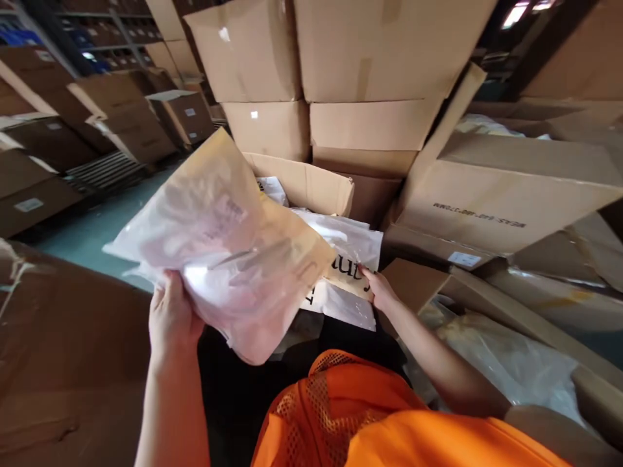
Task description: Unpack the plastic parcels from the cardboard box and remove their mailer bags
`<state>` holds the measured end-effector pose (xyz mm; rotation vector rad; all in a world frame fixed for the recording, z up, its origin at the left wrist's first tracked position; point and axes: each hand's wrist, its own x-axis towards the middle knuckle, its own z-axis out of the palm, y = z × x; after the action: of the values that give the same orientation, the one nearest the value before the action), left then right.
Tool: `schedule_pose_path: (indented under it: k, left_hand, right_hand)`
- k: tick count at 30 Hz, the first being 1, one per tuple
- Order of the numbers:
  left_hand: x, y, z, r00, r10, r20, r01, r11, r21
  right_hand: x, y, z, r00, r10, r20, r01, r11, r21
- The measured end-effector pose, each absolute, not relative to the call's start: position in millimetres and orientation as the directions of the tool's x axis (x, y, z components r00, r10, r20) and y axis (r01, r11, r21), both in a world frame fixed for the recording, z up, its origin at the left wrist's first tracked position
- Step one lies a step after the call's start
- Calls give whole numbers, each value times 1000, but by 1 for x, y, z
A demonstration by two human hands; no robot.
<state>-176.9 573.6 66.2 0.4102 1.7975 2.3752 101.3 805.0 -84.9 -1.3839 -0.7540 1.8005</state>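
My left hand (176, 310) grips the near edge of a large frosted plastic bag (228, 259), its thumb on top. Something pinkish with a small label shows faintly through the bag, and its far side looks yellowish. To the right, my right hand (379, 290) pinches the edge of a white plastic bag (348, 237) printed with large black letters ending in "uty". The frosted bag overlaps the left part of this printed bag and hides it. Behind both bags stands an open cardboard box (306, 185) with another white bag (273, 189) at its left side.
Tall stacked cartons (370, 58) rise straight ahead. At the right are open cartons (487, 188), one holding clear plastic bags (506, 353). A large brown carton (68, 363) stands close on my left. Beyond it are the green floor (92, 224) and more cartons on pallets.
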Motion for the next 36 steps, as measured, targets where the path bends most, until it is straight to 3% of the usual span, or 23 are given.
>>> schedule_pose_path:
  k: [4,13,18,32,36]
  left_hand:
    - [-200,566,82,-957,279,-82,-148,-223,964]
    - [-222,539,86,-810,551,-201,-270,-44,962]
    - [-208,526,90,-771,578,-268,-329,0,944]
    - [-202,522,94,-730,667,-146,-175,25,984]
    - [-201,514,91,-776,590,-222,-231,62,971]
  right_hand:
    - [103,804,-98,-155,827,-541,-203,-562,-802]
    - [111,790,-107,-215,808,-548,-250,-588,-769]
    - [114,790,-114,-216,792,-571,-250,-610,-752]
    - [115,788,-111,-234,786,-573,-259,-618,-742]
    - [114,788,-116,-218,799,-560,-237,-600,-764]
